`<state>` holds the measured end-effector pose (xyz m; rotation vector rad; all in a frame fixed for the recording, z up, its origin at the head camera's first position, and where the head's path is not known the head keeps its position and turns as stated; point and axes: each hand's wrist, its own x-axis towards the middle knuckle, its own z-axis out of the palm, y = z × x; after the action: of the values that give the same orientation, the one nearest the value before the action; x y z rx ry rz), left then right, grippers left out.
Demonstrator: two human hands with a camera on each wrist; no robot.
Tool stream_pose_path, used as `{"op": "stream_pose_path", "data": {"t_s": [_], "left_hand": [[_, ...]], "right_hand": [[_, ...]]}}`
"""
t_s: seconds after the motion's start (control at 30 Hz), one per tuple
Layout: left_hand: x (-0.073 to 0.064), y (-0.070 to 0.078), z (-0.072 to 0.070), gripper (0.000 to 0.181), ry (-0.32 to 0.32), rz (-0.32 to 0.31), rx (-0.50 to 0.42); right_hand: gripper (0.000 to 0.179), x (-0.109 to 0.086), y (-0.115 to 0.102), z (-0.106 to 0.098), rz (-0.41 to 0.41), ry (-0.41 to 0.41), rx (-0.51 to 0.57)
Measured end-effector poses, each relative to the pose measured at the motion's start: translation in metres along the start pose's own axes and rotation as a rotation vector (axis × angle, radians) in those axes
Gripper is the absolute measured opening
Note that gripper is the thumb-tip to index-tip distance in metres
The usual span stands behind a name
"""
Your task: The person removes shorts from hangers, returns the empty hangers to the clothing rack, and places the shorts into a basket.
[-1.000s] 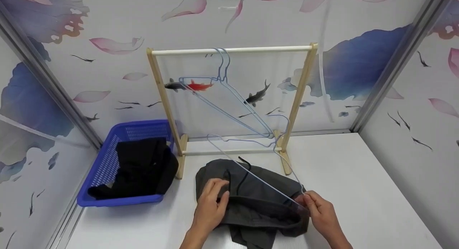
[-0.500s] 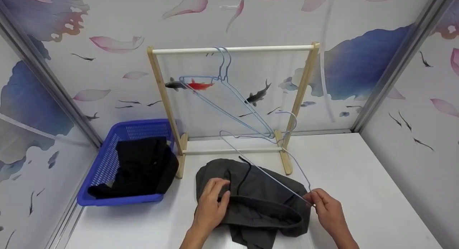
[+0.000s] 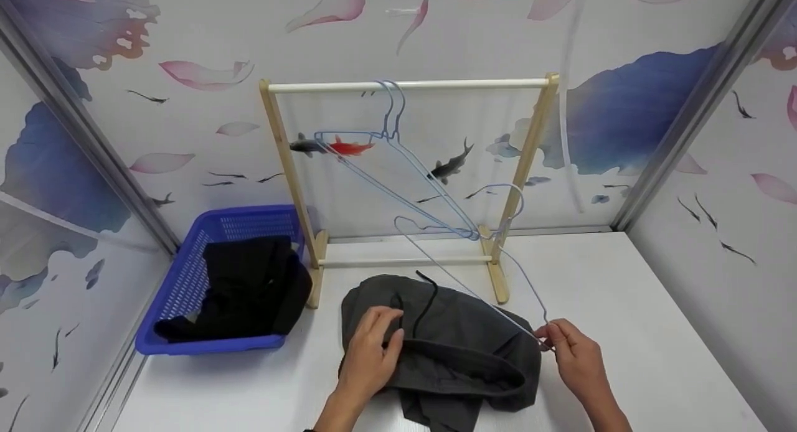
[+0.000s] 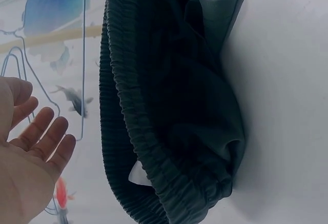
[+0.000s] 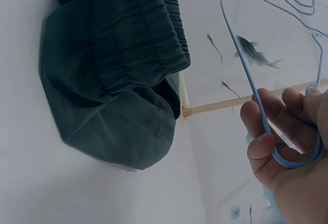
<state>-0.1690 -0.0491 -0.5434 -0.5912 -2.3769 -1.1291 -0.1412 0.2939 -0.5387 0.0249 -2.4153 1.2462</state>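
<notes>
Dark grey pants (image 3: 461,320) with an elastic waistband (image 4: 128,96) and black drawstring lie bunched on the white table, the waist opening toward the person. The left hand (image 3: 372,351) is over the left part of the waistband; in the left wrist view its loosely bent fingers (image 4: 43,137) hold nothing and appear apart from the cloth. One lower corner of a blue wire hanger (image 3: 448,273) is gripped by the right hand (image 3: 576,354), just right of the pants. The hanger tilts up and away, its hook (image 3: 522,198) before the rack's right post.
Two more blue hangers (image 3: 405,149) hang from the white bar of a wooden rack (image 3: 324,88) at the back. To the left, a blue basket (image 3: 168,289) holds black clothing (image 3: 243,289). Patterned walls (image 3: 672,108) enclose the table (image 3: 647,332) at the back and sides.
The right hand has moved right and slightly up with the hanger, whose held corner went from over the waistband's right end to beside the pants. The left hand has hardly moved.
</notes>
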Motion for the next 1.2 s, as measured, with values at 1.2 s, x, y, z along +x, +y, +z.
{"op": "stream_pose_path", "data": {"t_s": [1.2], "left_hand": [[0.011,0.012,0.002,0.021,-0.030,0.111,0.106]], "right_hand": [[0.023,0.040,-0.025,-0.018,-0.085,0.024,-0.027]]}}
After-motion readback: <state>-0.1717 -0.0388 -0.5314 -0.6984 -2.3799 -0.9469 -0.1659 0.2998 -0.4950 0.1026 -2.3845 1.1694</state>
